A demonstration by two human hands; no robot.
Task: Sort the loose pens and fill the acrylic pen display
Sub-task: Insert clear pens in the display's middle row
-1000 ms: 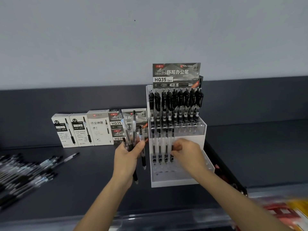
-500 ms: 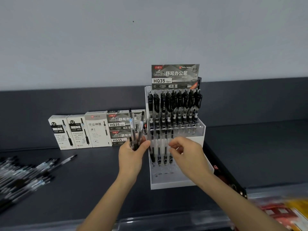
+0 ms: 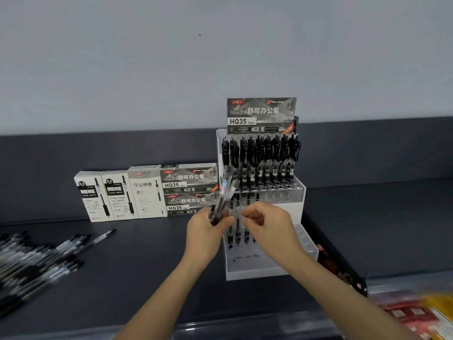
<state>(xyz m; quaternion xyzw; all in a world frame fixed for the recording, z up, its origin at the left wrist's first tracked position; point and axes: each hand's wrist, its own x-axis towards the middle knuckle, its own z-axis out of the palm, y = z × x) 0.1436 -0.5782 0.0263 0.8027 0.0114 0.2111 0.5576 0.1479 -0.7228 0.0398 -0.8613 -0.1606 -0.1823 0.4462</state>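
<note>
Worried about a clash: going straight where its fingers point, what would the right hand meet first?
The right hand would likely meet the pen bundle held by the left hand; depth unclear.

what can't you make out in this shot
Head view:
- pile: cut off by the left edge, so no count.
- held pens in left hand: motion-blurred, count unclear.
- right hand: curled fingers hide whether it pinches anything.
- display front holes: partly behind both hands.
- packs bottom right: blurred, cut off.

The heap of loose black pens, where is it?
Head view: the heap of loose black pens lies far left on the dark counter, front-left of the white pen boxes.
</note>
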